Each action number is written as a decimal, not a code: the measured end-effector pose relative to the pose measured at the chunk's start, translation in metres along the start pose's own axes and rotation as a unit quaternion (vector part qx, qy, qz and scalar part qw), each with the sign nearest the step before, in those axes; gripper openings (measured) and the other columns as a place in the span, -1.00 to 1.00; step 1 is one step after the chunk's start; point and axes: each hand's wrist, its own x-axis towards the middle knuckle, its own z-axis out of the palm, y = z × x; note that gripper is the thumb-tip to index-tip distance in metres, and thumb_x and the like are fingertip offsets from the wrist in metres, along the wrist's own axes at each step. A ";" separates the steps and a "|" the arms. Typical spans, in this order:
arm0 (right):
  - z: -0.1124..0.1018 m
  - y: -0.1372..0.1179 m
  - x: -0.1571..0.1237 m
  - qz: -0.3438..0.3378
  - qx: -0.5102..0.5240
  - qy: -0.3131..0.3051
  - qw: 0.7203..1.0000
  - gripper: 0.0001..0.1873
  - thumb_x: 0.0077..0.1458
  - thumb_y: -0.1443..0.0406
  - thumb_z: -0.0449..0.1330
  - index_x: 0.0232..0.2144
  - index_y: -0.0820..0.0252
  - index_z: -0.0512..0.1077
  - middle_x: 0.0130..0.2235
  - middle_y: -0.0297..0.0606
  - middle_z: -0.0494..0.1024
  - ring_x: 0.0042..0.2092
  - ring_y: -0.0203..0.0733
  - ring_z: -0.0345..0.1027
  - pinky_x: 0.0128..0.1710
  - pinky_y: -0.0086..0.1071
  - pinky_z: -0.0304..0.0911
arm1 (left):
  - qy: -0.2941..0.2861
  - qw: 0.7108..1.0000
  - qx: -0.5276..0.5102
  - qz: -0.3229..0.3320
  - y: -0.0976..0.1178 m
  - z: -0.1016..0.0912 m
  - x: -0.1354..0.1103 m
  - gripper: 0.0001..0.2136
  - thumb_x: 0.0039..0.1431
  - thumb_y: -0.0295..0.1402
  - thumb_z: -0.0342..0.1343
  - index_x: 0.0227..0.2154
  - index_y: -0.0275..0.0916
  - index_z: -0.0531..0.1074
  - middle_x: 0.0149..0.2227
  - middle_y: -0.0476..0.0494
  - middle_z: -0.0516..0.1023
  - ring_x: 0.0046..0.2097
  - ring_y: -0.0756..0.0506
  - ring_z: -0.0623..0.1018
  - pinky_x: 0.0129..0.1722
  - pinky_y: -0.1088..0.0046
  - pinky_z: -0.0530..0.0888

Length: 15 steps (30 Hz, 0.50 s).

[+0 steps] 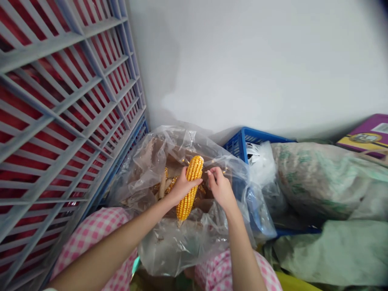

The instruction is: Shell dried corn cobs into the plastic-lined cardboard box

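My left hand (182,185) is closed around a corn cob (190,190) covered in yellow kernels, its pale blunt end up and its narrow tip toward me. Just to the right of the cob, my right hand (218,185) has its thumb and fingers drawn together in a pinch. What sits between those fingertips, if anything, is too small to make out. Below both hands lies a clear plastic bag (169,246), spread open over a brown inner surface. Inside it, partly behind my left hand, are more corn cobs (170,184); a few loose yellow bits show near the fingers.
A tall slatted plastic crate (91,101) with red contents rises close on my left. Ahead stands a white wall (248,60). On the right are a blue basket (243,145) with white plastic bags, a stuffed sack (318,178) and a purple-yellow box (368,135).
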 end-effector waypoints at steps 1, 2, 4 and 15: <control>0.000 0.000 0.000 -0.006 -0.001 -0.004 1.000 -0.68 0.11 0.11 -0.13 -0.26 0.13 0.31 -0.49 -0.31 0.45 -0.50 -0.25 0.28 -0.43 -0.43 0.11 | 0.002 1.000 0.007 0.003 -0.001 0.000 0.001 -0.63 -0.13 -0.32 0.16 -0.22 -0.25 0.21 -0.29 -0.09 0.40 -0.30 -0.04 0.43 -0.34 0.48 0.37; 0.000 0.000 0.001 -0.012 -0.001 -0.002 1.000 -0.70 0.10 0.11 -0.11 -0.32 0.13 0.31 -0.50 -0.33 0.43 -0.50 -0.26 0.27 -0.44 -0.44 0.10 | 0.000 1.000 0.011 0.003 -0.002 0.000 0.001 -0.63 -0.12 -0.31 0.15 -0.22 -0.25 0.20 -0.29 -0.09 0.40 -0.29 -0.04 0.43 -0.32 0.48 0.36; -0.003 0.001 0.002 -0.021 -0.002 0.006 1.000 -0.72 0.08 0.11 -0.08 -0.43 0.12 0.33 -0.52 -0.35 0.43 -0.50 -0.28 0.26 -0.44 -0.46 0.08 | -0.004 1.000 0.018 0.008 -0.004 0.000 0.002 -0.63 -0.12 -0.31 0.15 -0.22 -0.25 0.20 -0.28 -0.09 0.39 -0.28 -0.05 0.43 -0.30 0.46 0.36; -0.022 0.003 0.000 -0.023 -0.019 0.028 0.999 -0.71 0.01 0.11 0.02 -0.55 0.14 0.38 -0.60 -0.39 0.35 -0.55 -0.34 0.11 -0.49 -0.47 -0.01 | -0.015 0.994 0.097 0.056 -0.012 -0.001 0.006 -0.59 -0.11 -0.31 0.14 -0.18 -0.23 0.17 -0.23 -0.10 0.40 -0.22 -0.08 0.43 -0.23 0.42 0.34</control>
